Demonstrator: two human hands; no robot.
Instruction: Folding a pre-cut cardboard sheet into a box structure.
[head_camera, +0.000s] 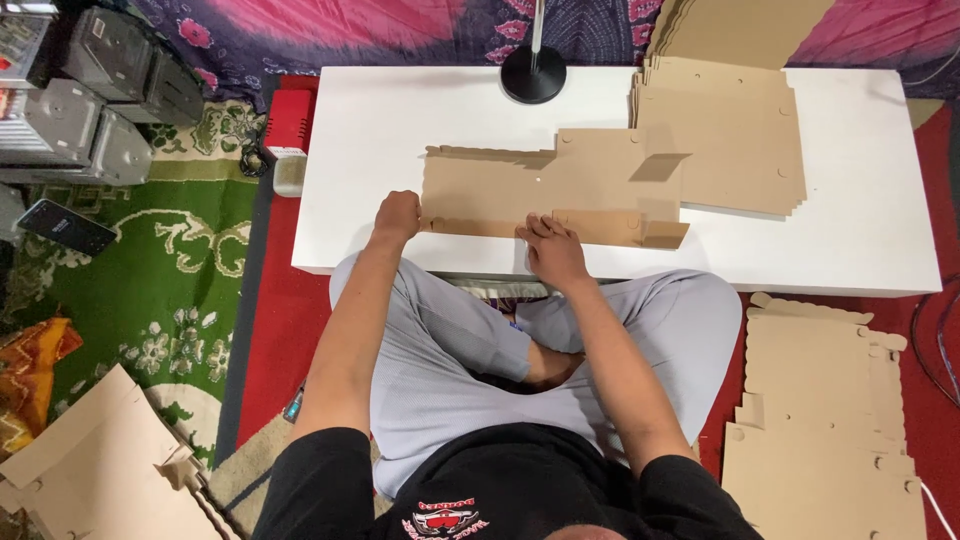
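Note:
A flat brown cardboard box blank (560, 180) lies on the low white table (400, 120), its near flap folded up along the front edge. My left hand (398, 213) is closed in a fist and presses on the blank's left near corner. My right hand (550, 245) rests with fingers spread on the folded near flap, close to the middle. I sit cross-legged in grey trousers right at the table's front edge.
A stack of flat cardboard blanks (725, 140) sits at the table's back right, beside a black round lamp base (533, 75). More blanks lie on the floor at right (820, 420) and lower left (90, 470). A red box (288, 122) and grey machines (90, 90) stand left.

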